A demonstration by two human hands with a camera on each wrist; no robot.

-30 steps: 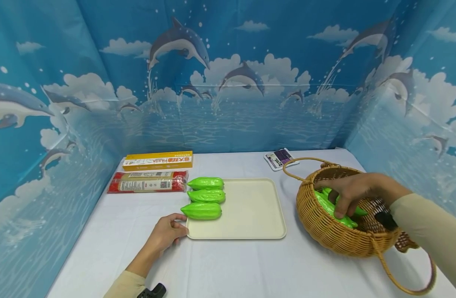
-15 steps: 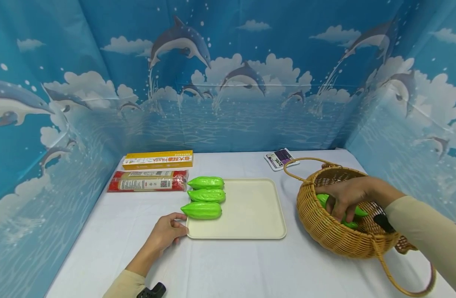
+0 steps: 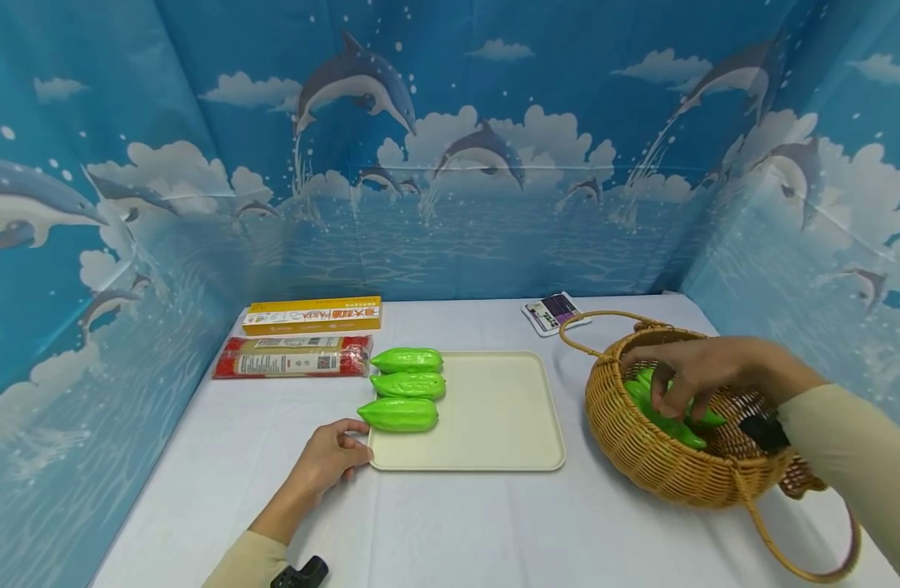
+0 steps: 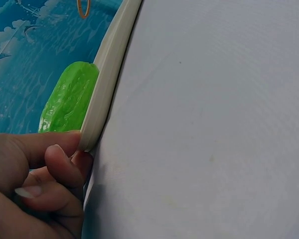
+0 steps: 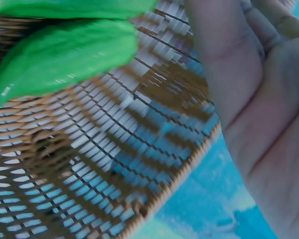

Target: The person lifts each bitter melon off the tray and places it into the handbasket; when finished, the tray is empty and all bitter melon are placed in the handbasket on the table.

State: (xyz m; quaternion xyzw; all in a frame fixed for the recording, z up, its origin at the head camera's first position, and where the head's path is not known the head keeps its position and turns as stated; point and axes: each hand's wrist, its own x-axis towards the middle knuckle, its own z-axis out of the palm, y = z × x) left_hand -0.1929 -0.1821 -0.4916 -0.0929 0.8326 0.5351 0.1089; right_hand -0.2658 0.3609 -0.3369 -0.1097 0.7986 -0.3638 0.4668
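- Right hand [image 3: 703,371]: inside the wicker basket [image 3: 626,445], fingers curled down onto the green gourds [image 3: 666,412] lying there; whether the grip has closed round one cannot be told. The wrist view shows the palm apart from a gourd [image 5: 65,57] resting on the weave.
- Left hand [image 3: 328,457]: thumb and curled fingers [image 4: 55,159] pinch the near left corner of the cream tray [image 3: 494,425], steadying it on the tabletop [image 3: 457,531].
- Just beyond that grip: three green gourds [image 3: 400,415] in a column along the tray's left edge, touching or nearly so; the tray's remaining surface is bare.
- Progress, as judged: three gourds set out, at least two left in the basket.
- Further out, left of the tray: red packet [image 3: 291,358], label too small to read; yellow box [image 3: 312,316] printed "PASTA".
- Behind the basket: small card [image 3: 553,313], writing illegible.
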